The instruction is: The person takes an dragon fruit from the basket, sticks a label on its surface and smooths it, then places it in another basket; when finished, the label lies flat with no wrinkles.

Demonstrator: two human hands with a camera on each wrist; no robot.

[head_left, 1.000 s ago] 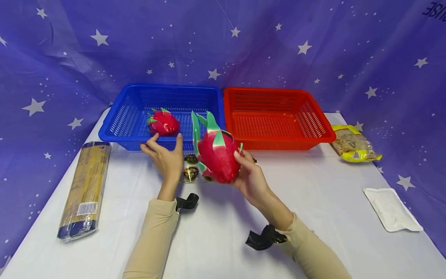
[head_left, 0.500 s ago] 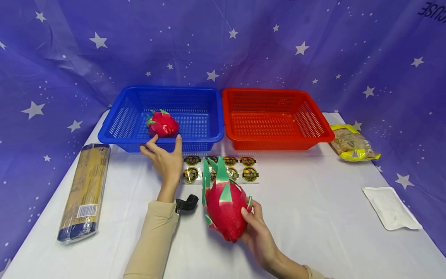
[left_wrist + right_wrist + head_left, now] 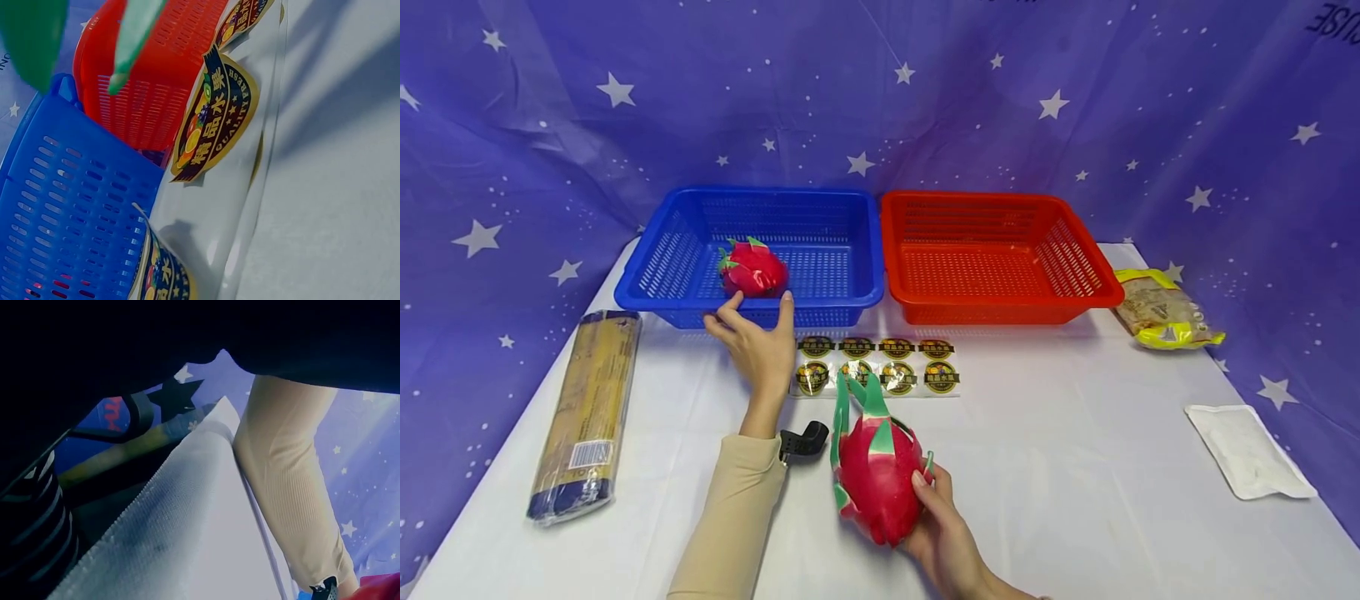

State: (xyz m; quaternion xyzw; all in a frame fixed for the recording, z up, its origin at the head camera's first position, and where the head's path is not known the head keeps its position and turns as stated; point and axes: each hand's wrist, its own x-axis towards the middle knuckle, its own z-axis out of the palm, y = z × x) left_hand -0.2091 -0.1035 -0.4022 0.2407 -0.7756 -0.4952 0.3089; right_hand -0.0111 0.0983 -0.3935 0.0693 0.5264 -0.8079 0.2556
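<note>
Left sleeve point(image 3: 730, 508): plain beige, close-fitting, finely ribbed (creased toward the cuff point(image 3: 751, 446)). Fitted there: black perforated strap point(image 3: 787, 444) carrying a curved, matching black mount point(image 3: 808, 438). Hands point(image 3: 756, 346): bare.

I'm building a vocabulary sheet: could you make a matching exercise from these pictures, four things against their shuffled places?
1. Red dragon fruit with long green leaf tips
2. Flat white pouch
3. Long gold-and-blue plastic packet
4. Clear sheet of round black-and-gold stickers

A. Left side of the white table
B. Held in the right hand
C. In front of the blue plastic basket and red plastic basket
D. Right side of the table

Pairs: 1-B; 2-D; 3-A; 4-C
</note>
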